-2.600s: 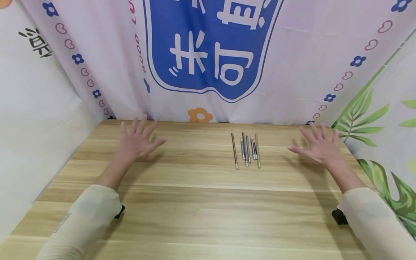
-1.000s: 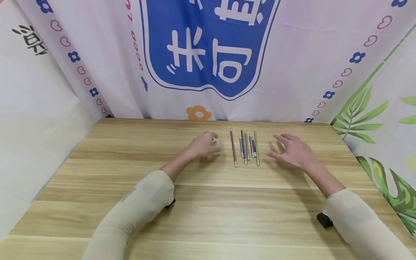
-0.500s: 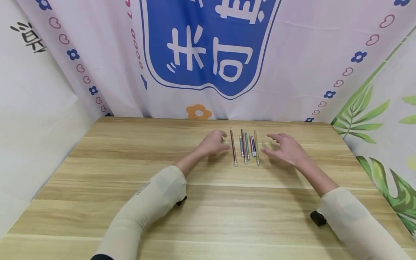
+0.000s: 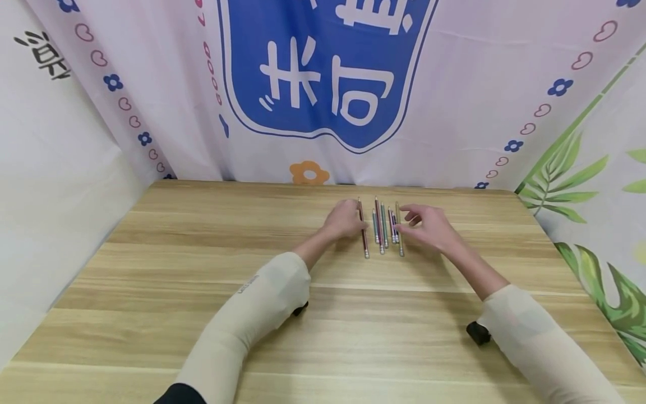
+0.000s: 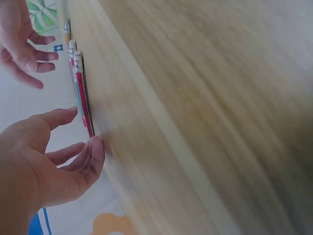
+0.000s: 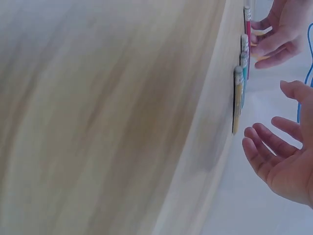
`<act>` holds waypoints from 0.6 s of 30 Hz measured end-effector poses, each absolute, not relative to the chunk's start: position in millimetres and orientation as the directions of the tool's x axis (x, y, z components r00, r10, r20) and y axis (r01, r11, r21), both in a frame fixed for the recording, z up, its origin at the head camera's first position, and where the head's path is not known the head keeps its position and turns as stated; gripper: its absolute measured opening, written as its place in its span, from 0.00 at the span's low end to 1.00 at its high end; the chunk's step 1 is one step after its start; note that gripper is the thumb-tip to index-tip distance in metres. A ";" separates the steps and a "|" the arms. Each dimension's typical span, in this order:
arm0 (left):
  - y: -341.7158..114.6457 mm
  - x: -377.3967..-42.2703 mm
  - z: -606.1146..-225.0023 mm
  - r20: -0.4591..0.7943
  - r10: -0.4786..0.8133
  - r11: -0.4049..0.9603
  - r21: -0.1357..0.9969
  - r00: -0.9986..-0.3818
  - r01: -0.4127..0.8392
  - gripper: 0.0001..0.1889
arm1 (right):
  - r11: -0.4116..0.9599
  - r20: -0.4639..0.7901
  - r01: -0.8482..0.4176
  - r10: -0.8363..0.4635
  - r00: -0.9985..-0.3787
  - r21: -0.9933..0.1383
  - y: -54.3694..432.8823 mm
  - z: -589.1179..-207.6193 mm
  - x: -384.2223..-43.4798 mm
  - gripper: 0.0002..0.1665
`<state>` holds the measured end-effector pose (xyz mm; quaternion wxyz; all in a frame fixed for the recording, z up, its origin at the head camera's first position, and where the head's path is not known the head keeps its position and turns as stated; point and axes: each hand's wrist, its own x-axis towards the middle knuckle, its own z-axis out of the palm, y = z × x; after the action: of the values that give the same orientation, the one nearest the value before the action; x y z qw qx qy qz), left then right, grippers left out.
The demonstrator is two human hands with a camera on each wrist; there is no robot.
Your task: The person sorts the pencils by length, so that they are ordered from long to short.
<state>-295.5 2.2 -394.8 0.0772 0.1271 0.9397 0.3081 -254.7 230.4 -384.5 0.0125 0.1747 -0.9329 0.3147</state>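
Several pencils with white-tipped ends lie roughly parallel near the table's back edge. My left hand (image 4: 345, 219) is at the dark red pencil (image 4: 365, 242), leftmost of the row. In the left wrist view its fingertips are beside the red pencil (image 5: 82, 93), and the thumb stands apart from the bent fingers. My right hand (image 4: 430, 225) hovers at the gold pencil (image 4: 401, 244), rightmost of the row. The right wrist view shows its loosely bent fingers near the gold pencil (image 6: 237, 100), with nothing held. Between the outer two lie a teal pencil (image 4: 384, 227) and other shorter ones.
The wooden table (image 4: 323, 336) stretches toward me from a hanging printed cloth (image 4: 464, 112) at its back edge. A white cloth (image 4: 55, 185) hangs on the left, and a leaf-patterned one (image 4: 605, 224) on the right.
Both hands were spread wide at the table's sides. My left hand has moved right and my right hand left, up to the pencils. The pencils have stayed in place.
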 end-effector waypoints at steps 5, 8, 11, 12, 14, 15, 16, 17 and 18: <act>7.4 -296.8 -397.2 -0.052 0.264 0.798 0.572 -0.963 0.188 0.11 | 0.719 0.125 -0.314 -0.304 -0.944 -0.620 222.7 -383.8 -253.8 0.32; 7.8 -297.1 -398.1 -0.052 0.260 0.799 0.572 -0.964 0.185 0.10 | 0.711 0.118 -0.308 -0.305 -0.945 -0.632 219.9 -383.8 -253.1 0.31; 6.6 -297.6 -397.3 -0.066 0.253 0.792 0.587 -0.965 0.168 0.09 | 0.711 0.112 -0.302 -0.302 -0.947 -0.635 217.6 -384.1 -253.0 0.29; 5.7 -298.2 -397.4 -0.073 0.250 0.789 0.593 -0.965 0.160 0.09 | 0.712 0.110 -0.300 -0.301 -0.947 -0.635 217.2 -384.4 -253.2 0.29; 2.4 -299.2 -396.9 -0.087 0.241 0.785 0.602 -0.967 0.142 0.09 | 0.713 0.112 -0.299 -0.298 -0.948 -0.634 215.8 -384.6 -253.7 0.27; 0.4 -304.4 -402.7 -0.085 0.241 0.781 0.608 -0.967 0.141 0.11 | 0.711 0.112 -0.300 -0.299 -0.948 -0.636 215.1 -384.8 -253.8 0.27; -1.4 -305.1 -403.0 -0.094 0.237 0.780 0.612 -0.967 0.132 0.12 | 0.709 0.114 -0.302 -0.302 -0.947 -0.637 214.7 -385.2 -254.1 0.26; -3.1 -304.9 -403.2 -0.096 0.230 0.780 0.613 -0.969 0.125 0.12 | 0.705 0.115 -0.306 -0.306 -0.945 -0.640 214.1 -385.8 -254.4 0.25; -4.9 -304.4 -403.2 -0.093 0.225 0.783 0.610 -0.970 0.123 0.13 | 0.703 0.112 -0.306 -0.308 -0.945 -0.642 213.0 -386.1 -254.4 0.24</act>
<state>-304.4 -4.9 -403.2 0.0807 0.0923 0.9407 0.3164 -254.4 213.0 -386.1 -0.0018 0.1663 -0.9227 0.3478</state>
